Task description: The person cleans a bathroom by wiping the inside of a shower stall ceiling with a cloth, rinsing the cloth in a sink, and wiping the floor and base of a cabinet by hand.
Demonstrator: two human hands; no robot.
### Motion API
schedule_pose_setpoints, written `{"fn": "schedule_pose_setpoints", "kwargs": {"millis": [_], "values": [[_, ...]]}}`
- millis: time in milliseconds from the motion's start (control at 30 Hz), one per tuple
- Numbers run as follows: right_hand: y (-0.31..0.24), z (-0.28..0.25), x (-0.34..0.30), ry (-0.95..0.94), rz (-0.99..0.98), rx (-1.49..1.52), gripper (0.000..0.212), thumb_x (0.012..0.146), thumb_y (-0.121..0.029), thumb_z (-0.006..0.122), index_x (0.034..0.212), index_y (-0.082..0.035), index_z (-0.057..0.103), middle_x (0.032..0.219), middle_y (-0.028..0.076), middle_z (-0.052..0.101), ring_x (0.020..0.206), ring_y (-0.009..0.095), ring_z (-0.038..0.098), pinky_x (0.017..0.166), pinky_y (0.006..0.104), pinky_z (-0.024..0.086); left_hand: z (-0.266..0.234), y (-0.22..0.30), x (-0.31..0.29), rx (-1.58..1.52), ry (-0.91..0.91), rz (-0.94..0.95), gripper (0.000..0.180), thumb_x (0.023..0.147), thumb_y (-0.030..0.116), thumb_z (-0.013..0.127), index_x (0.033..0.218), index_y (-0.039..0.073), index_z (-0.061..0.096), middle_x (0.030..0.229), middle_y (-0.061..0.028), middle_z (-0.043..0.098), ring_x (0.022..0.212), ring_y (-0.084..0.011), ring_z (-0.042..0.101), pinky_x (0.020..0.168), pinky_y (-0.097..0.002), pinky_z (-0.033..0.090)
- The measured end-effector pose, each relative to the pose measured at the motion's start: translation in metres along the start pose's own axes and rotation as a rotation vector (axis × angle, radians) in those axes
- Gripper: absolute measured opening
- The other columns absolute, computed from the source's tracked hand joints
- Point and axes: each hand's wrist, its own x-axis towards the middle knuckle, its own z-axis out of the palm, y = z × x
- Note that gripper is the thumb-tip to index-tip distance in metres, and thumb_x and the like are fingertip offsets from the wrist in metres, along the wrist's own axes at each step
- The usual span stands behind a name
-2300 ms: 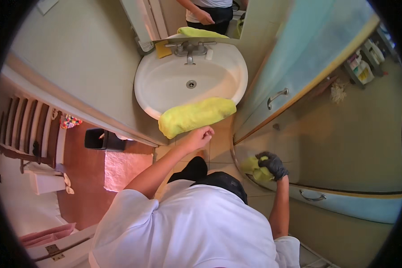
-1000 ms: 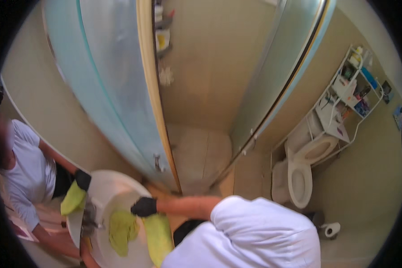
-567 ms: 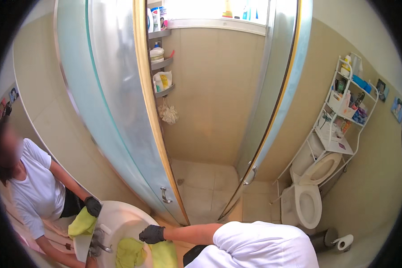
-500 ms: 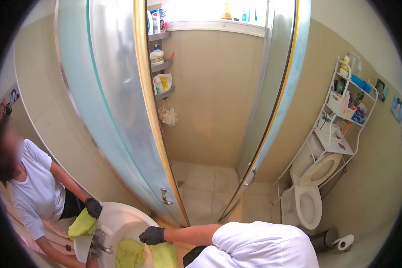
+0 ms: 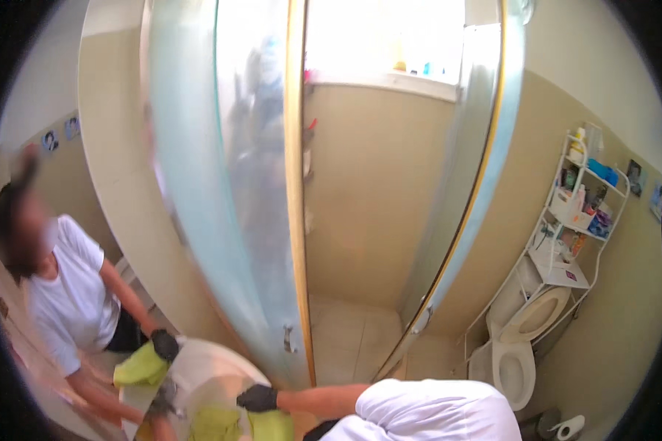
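Observation:
My right hand [image 5: 257, 398], in a black glove, is closed at the near rim of the white sink [image 5: 221, 361]. A yellow-green cloth [image 5: 270, 425] hangs down from it over the rim. More yellow-green cloth [image 5: 215, 422] lies inside the basin. Beside the metal faucet [image 5: 166, 401], at the lower edge, a bit of bare skin of my left hand or forearm [image 5: 160, 428] shows; its fingers are hidden. The mirror [image 5: 99, 309] at the left reflects my white shirt, the gloved hand and the cloth under it.
Frosted shower doors [image 5: 250, 220] with metal handles stand ahead, parted in the middle. At the right are a toilet [image 5: 513, 373] with its lid raised, a white rack [image 5: 566, 187] of bottles and baskets above it, and a paper roll [image 5: 570, 426] on the wall.
The whole view has swung, so the doors and sink sit further right and lower. My right hand stays at the rim with the cloth. My left fingers remain hidden by the faucet.

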Motion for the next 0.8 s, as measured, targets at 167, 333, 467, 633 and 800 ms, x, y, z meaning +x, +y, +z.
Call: {"fn": "schedule_pose_setpoints", "kwargs": {"millis": [167,333,467,633,800], "values": [[0.029,-0.011,0.013,0.046,0.095,0.147,0.028,0.08,-0.02,0.042,0.101,-0.01,0.059,0.091,0.014,0.062,0.08,0.029,0.06,0.073,0.0408,0.046,0.005,0.0,0.045,0.134,0.019,0.114,0.034,0.088,0.03,0.041,0.094,0.003,0.06,0.086,-0.0163,0.062,0.071,-0.032,0.059,0.062,-0.0427,0.047],[-0.004,-0.047,0.017,0.069,0.048,0.059,0.022,0.072,-0.021,0.052,0.091,-0.011,0.058,0.083,0.011,0.062,0.075,0.032,0.059,0.069,0.0424,0.046,-0.048,0.004,-0.017,-0.219,-0.068,-0.487,0.054,0.083,0.051,0.043,0.081,-0.001,0.058,0.063,-0.0126,0.055,0.059,-0.0265,0.054,0.059,-0.0375,0.043],[0.009,-0.04,-0.006,0.046,0.131,0.016,0.019,0.075,-0.021,0.052,0.092,-0.014,0.06,0.08,0.01,0.062,0.073,0.027,0.059,0.069,0.0386,0.046,-0.086,0.06,-0.096,-0.378,-0.275,-0.52,0.043,0.081,0.041,0.051,0.07,0.0,0.053,0.055,-0.0087,0.051,0.045,-0.0188,0.048,0.043,-0.0335,0.039],[-0.001,-0.036,-0.004,0.016,0.092,0.029,0.019,0.075,-0.022,0.053,0.092,-0.015,0.06,0.081,0.009,0.063,0.074,0.026,0.059,0.069,0.0384,0.046,-0.121,0.084,-0.185,-0.424,-0.338,-0.655,0.031,0.076,0.033,0.059,0.08,0.002,0.057,0.08,-0.0151,0.061,0.074,-0.0286,0.059,0.068,-0.0361,0.045],[0.007,-0.042,-0.004,0.063,0.097,0.06,0.02,0.075,-0.023,0.053,0.091,-0.014,0.061,0.079,0.01,0.063,0.075,0.029,0.059,0.07,0.0388,0.046,-0.123,0.123,-0.222,-0.508,-0.239,-0.573,0.03,0.075,0.033,0.06,0.078,0.003,0.056,0.075,-0.0128,0.061,0.073,-0.0271,0.059,0.067,-0.0359,0.045]]}}
